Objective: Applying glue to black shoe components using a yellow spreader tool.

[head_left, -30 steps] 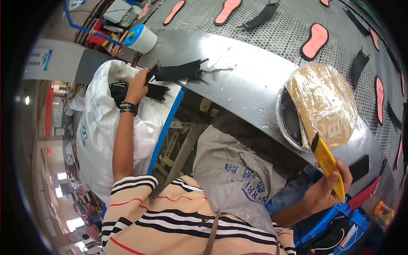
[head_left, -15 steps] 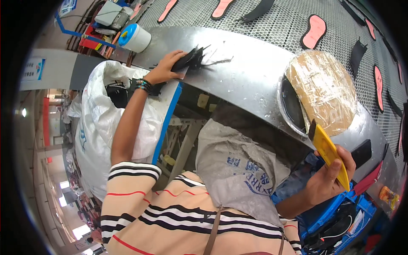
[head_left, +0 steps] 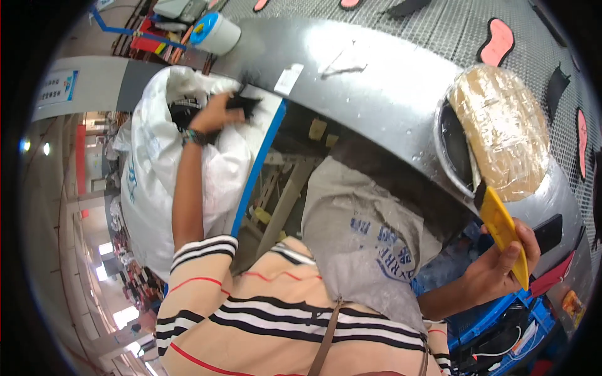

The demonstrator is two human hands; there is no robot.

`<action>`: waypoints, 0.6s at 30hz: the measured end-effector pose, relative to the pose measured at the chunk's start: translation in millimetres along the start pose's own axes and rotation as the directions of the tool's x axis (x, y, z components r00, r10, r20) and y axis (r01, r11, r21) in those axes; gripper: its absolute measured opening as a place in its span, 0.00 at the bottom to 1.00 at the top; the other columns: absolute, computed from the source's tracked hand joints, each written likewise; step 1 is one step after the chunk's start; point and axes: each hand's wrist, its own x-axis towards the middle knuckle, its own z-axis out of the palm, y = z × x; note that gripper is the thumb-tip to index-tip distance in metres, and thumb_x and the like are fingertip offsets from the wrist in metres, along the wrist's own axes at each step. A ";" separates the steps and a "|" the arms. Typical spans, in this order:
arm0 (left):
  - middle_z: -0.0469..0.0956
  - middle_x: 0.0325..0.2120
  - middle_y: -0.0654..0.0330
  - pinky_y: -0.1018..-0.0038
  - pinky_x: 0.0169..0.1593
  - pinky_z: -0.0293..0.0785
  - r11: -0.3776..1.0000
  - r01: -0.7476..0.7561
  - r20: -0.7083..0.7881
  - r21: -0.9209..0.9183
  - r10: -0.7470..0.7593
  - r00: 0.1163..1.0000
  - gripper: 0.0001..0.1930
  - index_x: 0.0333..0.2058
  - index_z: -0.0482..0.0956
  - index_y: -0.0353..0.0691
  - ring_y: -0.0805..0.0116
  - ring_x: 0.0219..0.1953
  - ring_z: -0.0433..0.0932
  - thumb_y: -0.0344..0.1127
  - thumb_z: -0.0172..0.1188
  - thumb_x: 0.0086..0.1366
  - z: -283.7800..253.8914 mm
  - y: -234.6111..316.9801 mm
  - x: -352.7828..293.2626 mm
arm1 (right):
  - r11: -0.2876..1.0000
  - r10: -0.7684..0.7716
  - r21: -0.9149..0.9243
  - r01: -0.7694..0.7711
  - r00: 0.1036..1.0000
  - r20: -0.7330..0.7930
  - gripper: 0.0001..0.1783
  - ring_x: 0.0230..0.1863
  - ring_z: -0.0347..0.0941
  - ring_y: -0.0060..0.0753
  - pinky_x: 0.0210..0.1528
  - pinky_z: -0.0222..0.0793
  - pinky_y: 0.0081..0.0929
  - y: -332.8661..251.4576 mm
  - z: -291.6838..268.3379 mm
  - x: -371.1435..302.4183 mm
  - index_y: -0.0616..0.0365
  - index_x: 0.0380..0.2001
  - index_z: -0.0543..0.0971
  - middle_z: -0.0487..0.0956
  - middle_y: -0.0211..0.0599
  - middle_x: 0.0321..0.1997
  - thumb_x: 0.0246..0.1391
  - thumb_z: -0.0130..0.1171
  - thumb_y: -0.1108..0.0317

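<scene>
My left hand [head_left: 212, 116], a beaded band at its wrist, is over the mouth of a big white woven sack [head_left: 147, 169]. It is closed around a bundle of thin black pieces [head_left: 244, 106], blurred by motion. More dark material [head_left: 183, 111] shows inside the sack. On the right, my right hand [head_left: 505, 266] grips a flat yellow tool with a dark tip [head_left: 505, 232]. That tip is beside the rim of a round pot [head_left: 453, 166], partly covered by a tape-wrapped brown lid [head_left: 501, 131].
Pink insole-shaped pieces [head_left: 497, 42] and black curved pieces [head_left: 557, 91] lie on a mesh surface beyond the metal ledge [head_left: 382, 94]. A black phone-like slab [head_left: 544, 233] is by my right hand. Far left stands a white tub with a blue lid [head_left: 216, 34]. A blue crate [head_left: 501, 326] sits lower right.
My left hand has carried the black pieces off the metal ledge, down and left to the sack's mouth. A few thin strands stay on the ledge. My right hand keeps its grip.
</scene>
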 end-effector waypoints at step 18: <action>0.79 0.37 0.42 0.53 0.48 0.70 0.988 -0.118 -0.647 0.103 0.156 0.746 0.22 0.44 0.76 0.31 0.41 0.44 0.75 0.38 0.66 0.53 -7.3 85.1 104.1 | 0.997 0.070 0.042 -0.070 0.998 0.009 0.09 0.34 0.78 0.38 0.37 0.79 0.30 -18.7 11.1 -1.4 0.69 0.41 0.77 0.76 0.48 0.40 0.62 0.57 0.72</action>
